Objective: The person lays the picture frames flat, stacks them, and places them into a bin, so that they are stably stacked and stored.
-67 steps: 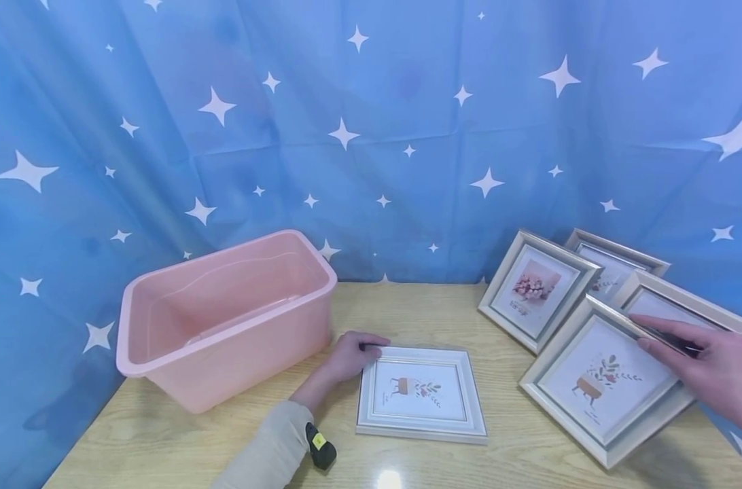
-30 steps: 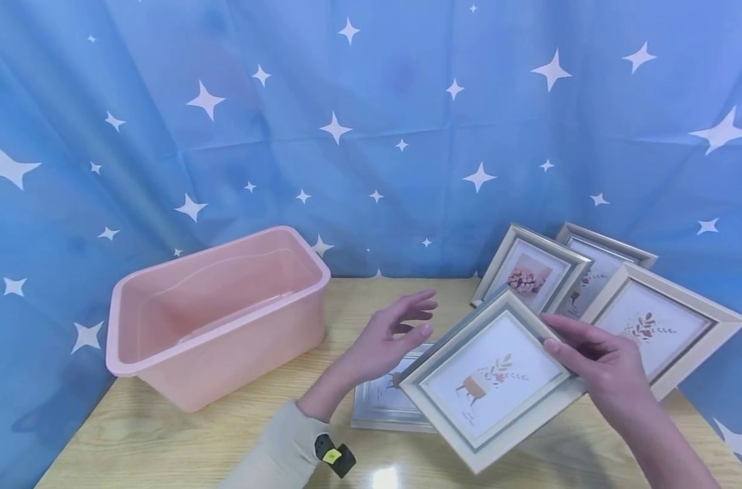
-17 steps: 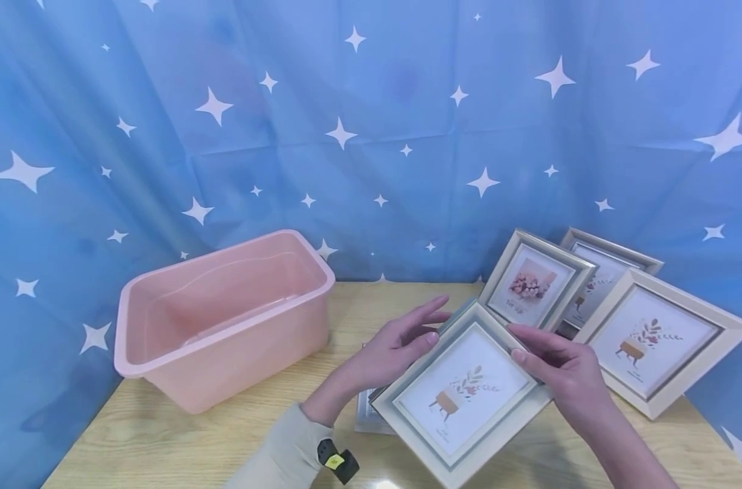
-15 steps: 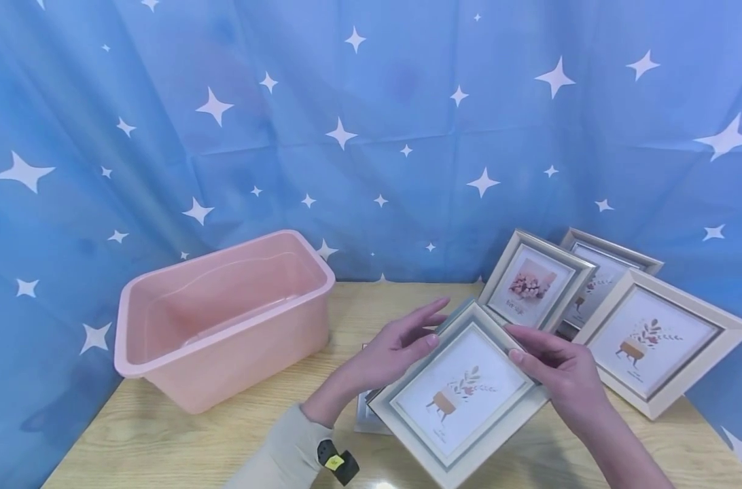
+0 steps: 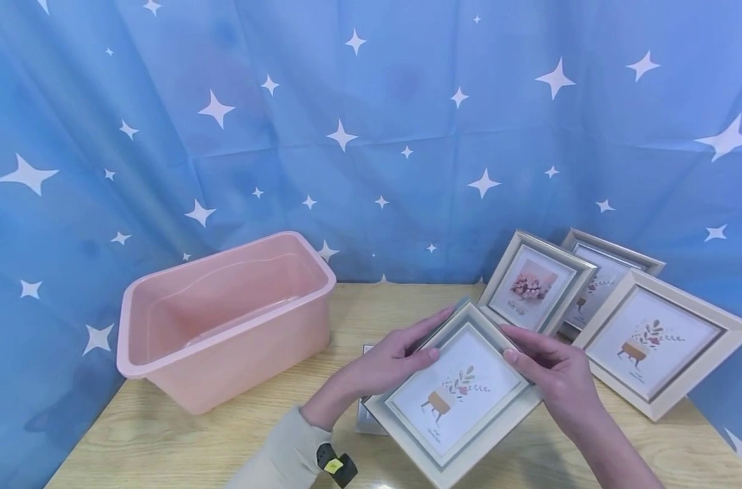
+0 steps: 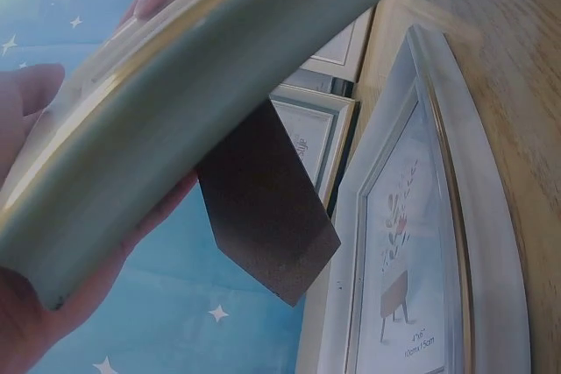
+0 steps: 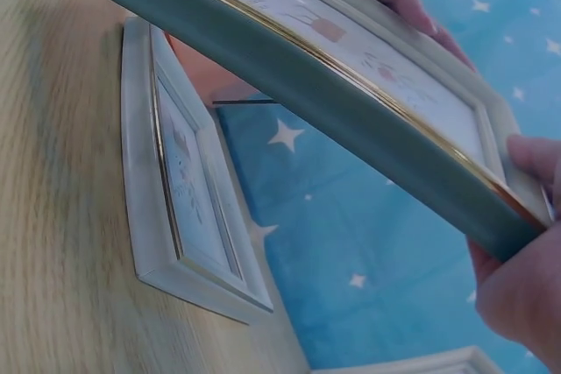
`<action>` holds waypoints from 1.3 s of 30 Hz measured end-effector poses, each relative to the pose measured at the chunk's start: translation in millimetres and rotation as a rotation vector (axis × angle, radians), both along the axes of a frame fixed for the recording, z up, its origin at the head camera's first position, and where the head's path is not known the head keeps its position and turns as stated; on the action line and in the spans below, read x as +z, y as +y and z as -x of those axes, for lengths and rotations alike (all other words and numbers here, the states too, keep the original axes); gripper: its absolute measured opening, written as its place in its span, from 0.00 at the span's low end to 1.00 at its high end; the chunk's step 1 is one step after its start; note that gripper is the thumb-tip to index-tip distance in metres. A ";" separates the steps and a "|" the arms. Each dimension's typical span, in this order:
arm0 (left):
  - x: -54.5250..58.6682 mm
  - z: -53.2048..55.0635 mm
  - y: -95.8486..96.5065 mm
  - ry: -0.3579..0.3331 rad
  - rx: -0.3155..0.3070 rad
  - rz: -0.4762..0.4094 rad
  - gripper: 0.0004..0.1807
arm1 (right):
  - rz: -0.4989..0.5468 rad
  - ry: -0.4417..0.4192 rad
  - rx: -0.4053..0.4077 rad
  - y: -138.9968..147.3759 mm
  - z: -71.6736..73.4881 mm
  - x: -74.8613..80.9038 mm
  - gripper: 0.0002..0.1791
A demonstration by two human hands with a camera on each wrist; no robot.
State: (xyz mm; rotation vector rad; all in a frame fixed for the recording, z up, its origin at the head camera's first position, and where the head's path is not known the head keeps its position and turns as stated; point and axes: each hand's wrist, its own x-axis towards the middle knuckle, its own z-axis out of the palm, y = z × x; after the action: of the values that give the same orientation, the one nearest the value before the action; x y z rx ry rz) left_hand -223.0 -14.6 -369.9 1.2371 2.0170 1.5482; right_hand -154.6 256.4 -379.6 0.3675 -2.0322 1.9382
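Observation:
Both hands hold a cream picture frame tilted above the table, its plant-pot print facing up. My left hand grips the upper left edge, thumb on the front. On the upper right edge, my right hand pinches with the thumb in front and fingers behind. A dark brown stand flap sticks out from the back of the held frame in the left wrist view. Beneath it a second picture frame lies flat on the table, mostly hidden in the head view.
A pink plastic bin stands at the left on the wooden table. At the right stand a flower-print frame, another behind it and a cream frame. A blue star-patterned curtain hangs behind.
My right hand has lifted the front frame from the right group and carried it left over the lying frame. My left hand has left the lying frame and now grips the carried one.

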 end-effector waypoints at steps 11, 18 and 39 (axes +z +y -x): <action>-5.8 4.6 1.2 0.118 -0.020 0.013 0.35 | 0.007 -0.013 -0.030 1.1 -0.7 -1.9 0.19; -6.0 4.7 -2.0 0.117 -0.017 0.032 0.36 | 0.012 -0.032 -0.051 2.1 -0.8 -5.1 0.19; -21.3 11.9 -29.1 -0.085 0.080 0.018 0.29 | 0.186 -0.070 -0.147 -1.9 8.6 -25.4 0.20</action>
State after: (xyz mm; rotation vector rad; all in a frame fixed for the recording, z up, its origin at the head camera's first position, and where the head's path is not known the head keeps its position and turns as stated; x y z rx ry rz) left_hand -234.9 -43.7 -391.3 1.0782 2.0444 1.5873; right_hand -163.2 254.4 -404.9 0.1053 -1.8432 2.0524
